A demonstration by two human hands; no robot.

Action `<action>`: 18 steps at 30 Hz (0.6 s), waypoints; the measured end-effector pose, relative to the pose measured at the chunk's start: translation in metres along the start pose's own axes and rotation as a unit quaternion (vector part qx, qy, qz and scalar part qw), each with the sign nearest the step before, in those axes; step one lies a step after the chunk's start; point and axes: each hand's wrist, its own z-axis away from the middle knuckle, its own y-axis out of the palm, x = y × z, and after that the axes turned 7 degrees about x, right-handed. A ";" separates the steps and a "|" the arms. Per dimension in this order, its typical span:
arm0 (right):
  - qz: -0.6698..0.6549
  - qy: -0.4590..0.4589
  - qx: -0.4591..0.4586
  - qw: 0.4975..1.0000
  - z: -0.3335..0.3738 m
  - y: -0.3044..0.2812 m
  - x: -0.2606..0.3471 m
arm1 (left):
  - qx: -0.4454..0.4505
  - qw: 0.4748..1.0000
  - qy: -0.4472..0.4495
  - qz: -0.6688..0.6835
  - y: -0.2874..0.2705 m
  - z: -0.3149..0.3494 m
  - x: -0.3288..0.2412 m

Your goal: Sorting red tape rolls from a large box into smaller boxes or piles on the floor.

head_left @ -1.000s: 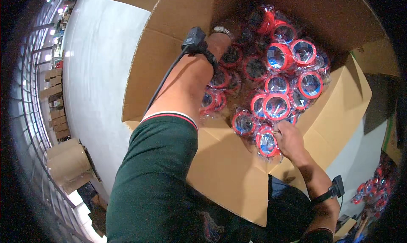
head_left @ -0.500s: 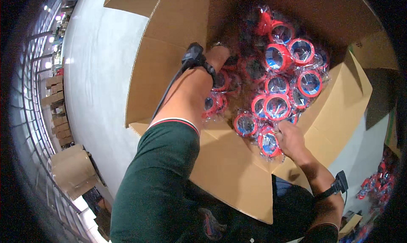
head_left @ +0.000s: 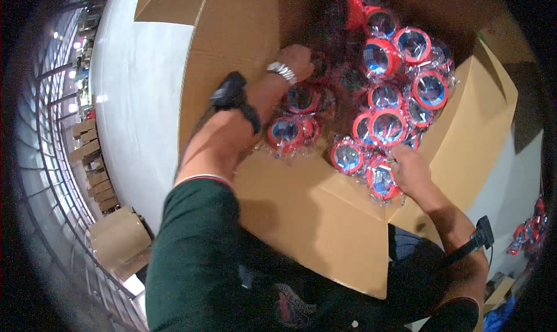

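Observation:
Plastic-wrapped rolls of red tape (head_left: pixel 387 127), with blue print inside their cores, lie heaped in a large open cardboard box (head_left: pixel 232 59). My right hand (head_left: pixel 411 169) is closed at the edge of a wrapped tape roll (head_left: pixel 382 179), the one nearest me, by the box's front corner. Deep at the box's left side is my left hand (head_left: pixel 297 59), a metal-banded watch on its wrist. Its fingertips are shadowed and blurred beside a dim roll, so their grip is unclear. Below that hand sit a few more tape rolls (head_left: pixel 285 133).
A front flap (head_left: pixel 313 233) folds out toward my body, and a right flap (head_left: pixel 464 123) slants outward. More red wrapped rolls (head_left: pixel 525 233) lie outside the box at the far right. Brown cartons (head_left: pixel 119 239) stand at left beyond the pale floor (head_left: pixel 139 111).
My left hand has drawn back a little, uncovering the watch and the lower left rolls. The right hand stays at the same roll. The whole view has shifted slightly.

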 end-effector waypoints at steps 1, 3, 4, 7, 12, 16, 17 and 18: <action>-0.005 -0.017 -0.007 1.000 -0.002 -0.001 0.000 | 0.028 1.000 -0.005 -0.006 0.001 0.023 0.002; -0.023 -0.051 -0.033 0.998 -0.001 -0.001 0.000 | 0.025 0.997 0.020 -0.066 0.031 0.048 0.005; -0.026 -0.057 -0.037 0.997 -0.003 0.001 0.004 | 0.020 0.991 0.043 -0.123 0.042 0.058 0.011; -0.026 -0.040 -0.034 0.998 0.000 -0.002 0.005 | 0.083 0.995 -0.049 0.004 0.061 0.056 -0.003; 0.002 -0.061 -0.033 0.998 0.004 -0.002 0.001 | 0.016 0.999 -0.024 -0.046 0.062 0.065 -0.023; -0.013 -0.051 -0.020 0.998 0.004 0.002 -0.006 | -0.064 0.993 0.043 -0.094 0.057 0.078 -0.038; -0.012 -0.053 -0.021 0.998 0.006 0.001 -0.004 | -0.065 0.993 0.042 -0.094 0.069 0.073 -0.021; -0.015 -0.066 -0.036 0.997 0.004 0.001 0.001 | -0.105 0.994 0.018 0.017 0.090 0.066 0.016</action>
